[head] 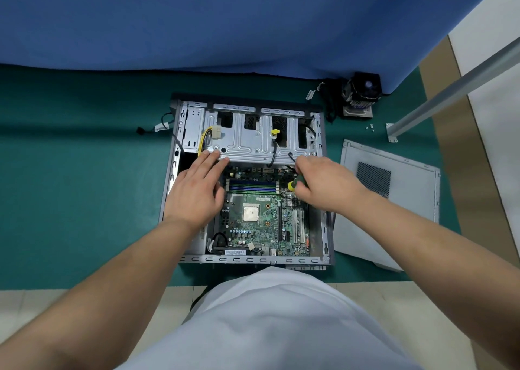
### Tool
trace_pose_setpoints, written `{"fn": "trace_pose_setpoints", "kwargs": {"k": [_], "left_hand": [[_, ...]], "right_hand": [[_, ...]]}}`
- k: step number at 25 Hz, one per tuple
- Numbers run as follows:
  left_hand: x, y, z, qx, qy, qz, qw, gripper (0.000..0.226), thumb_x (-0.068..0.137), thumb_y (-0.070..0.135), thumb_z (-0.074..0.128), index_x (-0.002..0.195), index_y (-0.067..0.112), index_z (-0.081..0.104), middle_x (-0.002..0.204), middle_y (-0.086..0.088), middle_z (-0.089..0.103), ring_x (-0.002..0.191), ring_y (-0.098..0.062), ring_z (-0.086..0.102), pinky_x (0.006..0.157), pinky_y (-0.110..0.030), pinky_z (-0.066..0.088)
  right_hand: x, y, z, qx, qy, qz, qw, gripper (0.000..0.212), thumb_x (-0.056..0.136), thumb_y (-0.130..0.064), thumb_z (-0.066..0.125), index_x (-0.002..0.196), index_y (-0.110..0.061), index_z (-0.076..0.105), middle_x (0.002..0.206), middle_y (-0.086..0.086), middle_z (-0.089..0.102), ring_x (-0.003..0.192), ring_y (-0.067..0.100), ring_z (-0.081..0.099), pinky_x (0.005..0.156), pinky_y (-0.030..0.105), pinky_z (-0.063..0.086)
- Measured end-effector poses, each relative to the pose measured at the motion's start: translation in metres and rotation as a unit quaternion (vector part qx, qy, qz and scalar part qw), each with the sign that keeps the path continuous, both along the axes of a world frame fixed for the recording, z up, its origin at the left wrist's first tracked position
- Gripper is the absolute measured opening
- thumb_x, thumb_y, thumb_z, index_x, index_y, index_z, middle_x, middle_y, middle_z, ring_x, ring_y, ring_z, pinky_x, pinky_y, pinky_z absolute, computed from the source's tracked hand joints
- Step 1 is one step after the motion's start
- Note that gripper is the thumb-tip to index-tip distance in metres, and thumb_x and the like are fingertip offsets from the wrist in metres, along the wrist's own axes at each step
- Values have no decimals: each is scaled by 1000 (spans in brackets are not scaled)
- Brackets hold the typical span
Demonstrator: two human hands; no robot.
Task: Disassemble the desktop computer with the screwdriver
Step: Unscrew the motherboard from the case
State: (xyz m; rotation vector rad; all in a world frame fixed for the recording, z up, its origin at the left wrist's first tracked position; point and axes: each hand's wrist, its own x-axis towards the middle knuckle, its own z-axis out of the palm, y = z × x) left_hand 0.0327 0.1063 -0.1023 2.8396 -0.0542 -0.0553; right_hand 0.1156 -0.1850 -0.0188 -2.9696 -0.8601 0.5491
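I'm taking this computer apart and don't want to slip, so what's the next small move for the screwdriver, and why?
Probably seat the tip squarely in the screw under it and turn, with the case braced. The right hand grips the screwdriver, tip down at the motherboard near its upper right. The left hand lies flat on the drive cage. The screw itself is too small to see.

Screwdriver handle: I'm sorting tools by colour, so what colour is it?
Yellow and dark green, on the screwdriver that the right hand holds; head view.

Case (pixel 320 133): my bare, stamped grey metal, dull sheen.
Worktop (pixel 84 172): matt green mat.
Screwdriver (pixel 294 183): my glossy yellow-green plastic handle.
Side panel (pixel 394 178): matt grey metal, perforated.
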Motion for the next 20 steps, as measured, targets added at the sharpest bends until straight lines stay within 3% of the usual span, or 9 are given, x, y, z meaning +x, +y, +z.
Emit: {"fn": "trace_pose_setpoints", "kwargs": {"k": [2,5,7,9,11,13,15,17,20], "left_hand": [[0,-1,1,-3,2,0,1000,63,92,40,35,154,32,35,163,6,34,154,-13,22,112,-44,40],[-1,-2,2,-6,3,1,1000,63,92,37,40,155,31,36,164,6,34,154,-14,22,112,-44,39],[-1,-1,3,-6,5,2,1000,63,93,32,48,155,31,36,164,6,34,154,-14,22,113,-45,39],[-1,-1,3,-6,6,4,1000,64,93,30,51,155,31,36,164,6,34,154,-14,22,113,-44,39],[-1,-1,4,-8,4,7,1000,64,93,29,52,155,30,37,164,6,34,154,-14,22,113,-44,39],[-2,-2,4,-12,2,7,1000,63,93,27,52,155,29,38,163,5,35,154,-14,23,112,-44,39],[-2,-3,5,-13,-2,8,1000,63,93,26,53,155,28,39,163,5,36,154,-15,24,111,-44,40],[-2,-3,5,-15,-4,7,1000,64,92,25,54,154,27,40,163,4,37,154,-15,24,111,-45,40],[-2,-3,6,-17,-3,9,1000,63,92,25,53,154,27,41,163,4,37,154,-15,25,111,-46,41]], "right_hand": [[-1,-3,0,50,52,-10,997,35,88,-34,54,117,-17,46,107,2,48,98,24,52,79,40,50],[-6,1,-5,95,52,-80,991,32,101,-41,45,122,-17,45,112,1,45,88,25,57,74,39,48],[-8,1,-7,108,47,-37,992,25,100,-31,48,120,-16,50,114,2,50,97,26,57,80,37,48],[-11,0,-8,118,57,-16,991,33,89,-26,56,121,-19,52,118,-2,49,110,21,51,87,35,47],[-17,0,-11,112,33,-57,992,35,93,-40,54,122,-21,48,119,-2,48,106,21,52,81,37,50],[-20,2,-15,79,0,-80,994,41,103,-54,41,121,-18,46,117,3,51,90,26,58,72,40,53],[-22,1,-18,98,5,-57,994,32,104,-45,44,119,-17,49,118,5,53,85,27,60,69,38,50],[-22,-3,-19,135,15,-40,990,30,92,-26,57,121,-20,52,120,0,48,93,20,57,70,31,44],[-26,-5,-21,140,-1,-78,987,36,94,-36,55,127,-25,48,125,-4,47,95,18,57,68,34,49]]}}
